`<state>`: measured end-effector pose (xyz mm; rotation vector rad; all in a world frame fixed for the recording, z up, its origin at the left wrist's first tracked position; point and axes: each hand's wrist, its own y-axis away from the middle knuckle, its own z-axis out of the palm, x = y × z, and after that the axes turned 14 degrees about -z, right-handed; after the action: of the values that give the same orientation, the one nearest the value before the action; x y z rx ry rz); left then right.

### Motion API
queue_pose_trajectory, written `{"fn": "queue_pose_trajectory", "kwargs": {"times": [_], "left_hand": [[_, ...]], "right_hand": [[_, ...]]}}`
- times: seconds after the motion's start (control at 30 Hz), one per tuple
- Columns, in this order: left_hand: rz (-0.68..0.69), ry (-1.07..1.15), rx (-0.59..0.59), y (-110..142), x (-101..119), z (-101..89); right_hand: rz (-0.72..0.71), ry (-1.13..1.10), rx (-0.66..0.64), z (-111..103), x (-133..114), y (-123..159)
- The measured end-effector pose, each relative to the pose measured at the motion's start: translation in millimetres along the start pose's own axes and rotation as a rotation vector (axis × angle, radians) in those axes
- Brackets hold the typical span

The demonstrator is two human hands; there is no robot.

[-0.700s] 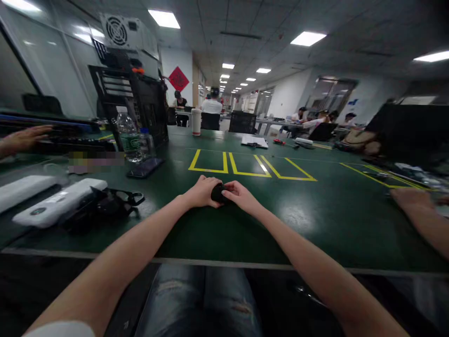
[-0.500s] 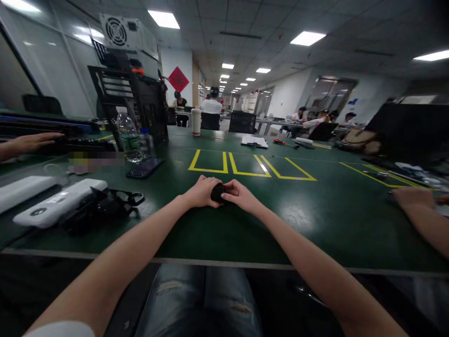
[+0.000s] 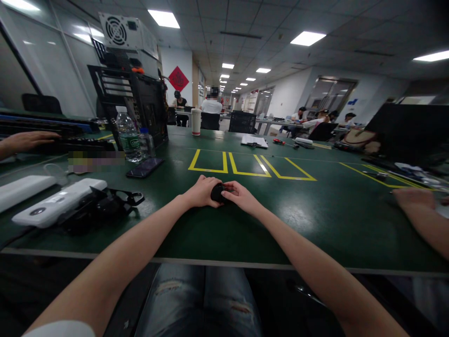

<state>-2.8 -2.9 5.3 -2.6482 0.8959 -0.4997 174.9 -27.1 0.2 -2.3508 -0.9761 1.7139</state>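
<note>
A small black rounded object (image 3: 217, 193) is between my two hands, close over the green tabletop (image 3: 210, 234). From its left side, my left hand (image 3: 200, 191) wraps around it, thumb low and fingers over the top. The thumb and fingers of my right hand (image 3: 242, 195) pinch at its right side. Both hands partly cover the object, so its exact kind cannot be made out. Just beyond the hands, yellow tape outlines (image 3: 249, 174) mark the table.
On the left are a phone (image 3: 145, 167), a water bottle (image 3: 129, 138), a white power strip (image 3: 59, 203) and an open computer case (image 3: 149, 107). A clipboard (image 3: 254, 141) lies farther back. Other people's hands rest at the far left (image 3: 31, 139) and right (image 3: 414, 199).
The right-hand fingers have shifted slightly against the black rounded object, and more of its right side shows. The left hand has stayed in place.
</note>
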Motion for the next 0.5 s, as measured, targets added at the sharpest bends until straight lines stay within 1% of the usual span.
{"fn": "queue_pose_trajectory", "kwargs": {"times": [0.07,0.2,0.27,0.4,0.5], "left_hand": [[-0.003,-0.007,0.000,-0.4,-0.3,0.6],[-0.011,-0.018,0.002,-0.8,-1.5,2.4],[-0.009,-0.017,0.004,-0.9,-2.1,3.2],[0.001,0.003,0.017,-1.0,-2.4,4.1],[-0.002,0.007,0.015,-1.3,-2.0,3.8]], "right_hand": [[-0.001,-0.019,-0.026,-0.7,-0.1,0.3],[-0.090,-0.091,-0.056,-0.2,-2.2,2.2],[-0.109,-0.107,-0.049,0.8,-3.2,2.6],[-0.099,-0.080,-0.001,2.1,-3.2,1.5],[-0.066,-0.048,0.014,2.0,-1.1,0.4]]}}
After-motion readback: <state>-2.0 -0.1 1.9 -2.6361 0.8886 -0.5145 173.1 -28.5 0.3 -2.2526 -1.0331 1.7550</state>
